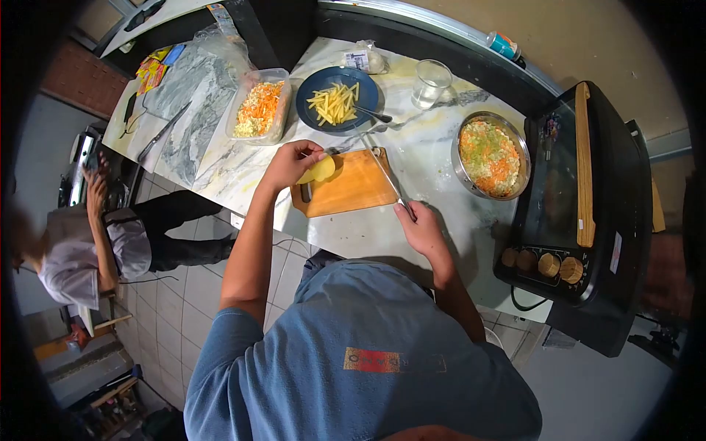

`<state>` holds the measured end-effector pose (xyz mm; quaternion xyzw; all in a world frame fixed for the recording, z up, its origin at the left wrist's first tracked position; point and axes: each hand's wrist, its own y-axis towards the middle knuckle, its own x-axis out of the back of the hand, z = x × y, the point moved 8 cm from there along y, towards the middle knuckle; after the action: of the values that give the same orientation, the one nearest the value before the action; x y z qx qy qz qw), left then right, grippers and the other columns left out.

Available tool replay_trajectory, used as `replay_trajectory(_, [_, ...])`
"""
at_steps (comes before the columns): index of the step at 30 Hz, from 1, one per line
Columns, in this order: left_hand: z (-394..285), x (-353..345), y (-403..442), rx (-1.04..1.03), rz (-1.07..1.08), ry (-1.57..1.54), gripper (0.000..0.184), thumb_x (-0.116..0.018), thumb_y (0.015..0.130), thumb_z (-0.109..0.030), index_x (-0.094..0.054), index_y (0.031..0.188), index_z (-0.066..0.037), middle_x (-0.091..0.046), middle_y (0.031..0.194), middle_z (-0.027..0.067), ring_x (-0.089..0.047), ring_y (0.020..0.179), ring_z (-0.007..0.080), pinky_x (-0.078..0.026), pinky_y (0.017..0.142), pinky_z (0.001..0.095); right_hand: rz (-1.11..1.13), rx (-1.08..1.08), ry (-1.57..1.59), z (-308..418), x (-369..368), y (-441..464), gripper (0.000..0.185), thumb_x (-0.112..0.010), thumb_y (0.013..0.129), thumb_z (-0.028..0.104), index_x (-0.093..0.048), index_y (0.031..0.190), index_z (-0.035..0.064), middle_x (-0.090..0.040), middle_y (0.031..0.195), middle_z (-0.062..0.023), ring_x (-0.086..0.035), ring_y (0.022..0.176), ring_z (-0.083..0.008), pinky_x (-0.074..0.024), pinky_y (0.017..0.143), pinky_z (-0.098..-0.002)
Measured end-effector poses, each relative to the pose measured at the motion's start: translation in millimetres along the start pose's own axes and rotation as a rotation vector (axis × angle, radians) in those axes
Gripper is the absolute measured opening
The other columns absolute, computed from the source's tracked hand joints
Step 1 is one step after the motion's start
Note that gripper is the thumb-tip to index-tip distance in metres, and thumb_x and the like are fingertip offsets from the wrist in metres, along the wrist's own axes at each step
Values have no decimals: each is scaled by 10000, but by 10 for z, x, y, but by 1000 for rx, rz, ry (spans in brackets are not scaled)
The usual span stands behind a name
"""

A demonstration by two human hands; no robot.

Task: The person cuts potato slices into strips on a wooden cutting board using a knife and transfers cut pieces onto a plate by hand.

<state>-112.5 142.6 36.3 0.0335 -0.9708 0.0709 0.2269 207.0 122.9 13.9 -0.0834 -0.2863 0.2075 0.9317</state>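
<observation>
My left hand (294, 165) is at the left end of the wooden cutting board (357, 187), its fingers pinched on yellow potato slices (322, 170). The slices overlap, and my fingers partly cover them. In my right hand (424, 233) is a knife (390, 178), gripped by its handle at the board's right edge. Its blade points away from me across the board's right side. Behind the board, a dark blue plate (305, 110) bears cut potato sticks (334, 104) and a fork or spoon, whose handle (373, 114) sticks out to the right.
A plastic tub (280, 134) of shredded vegetables stands back left. On the right are a metal bowl (462, 165) of vegetables and a black toaster oven (548, 191). A glass (431, 84) and small bag (365, 59) stand behind. Another person (99, 250) is at left.
</observation>
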Motion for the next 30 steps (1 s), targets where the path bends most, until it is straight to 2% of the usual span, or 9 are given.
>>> replay_trajectory(5, [31, -14, 4, 7, -15, -20, 242, -738, 888, -207, -698, 998, 5, -684, 814, 38, -586, 721, 94, -496, 691, 265, 8, 3, 43, 0, -17, -7, 407, -614, 933, 376, -592, 832, -18, -520, 627, -108, -476, 582, -203, -388, 569, -376])
replay_trajectory(7, [52, -57, -1, 45, 46, 13, 248, -720, 908, -208, -689, 1031, 5, -681, 863, 25, -597, 776, 85, -493, 714, 254, 0, 7, 53, -39, -34, 4, 409, -614, 932, 377, -592, 831, -18, -519, 627, -110, -473, 580, -205, -388, 569, -376])
replay_trajectory(30, [-16, -132, -46, 46, 22, 53, 247, -715, 911, -214, -684, 1029, 1, -670, 856, 25, -584, 759, 88, -486, 711, 258, -21, 12, 41, -62, 94, -38, 414, -612, 936, 372, -589, 811, -21, -538, 633, -131, -494, 576, -222, -398, 566, -382])
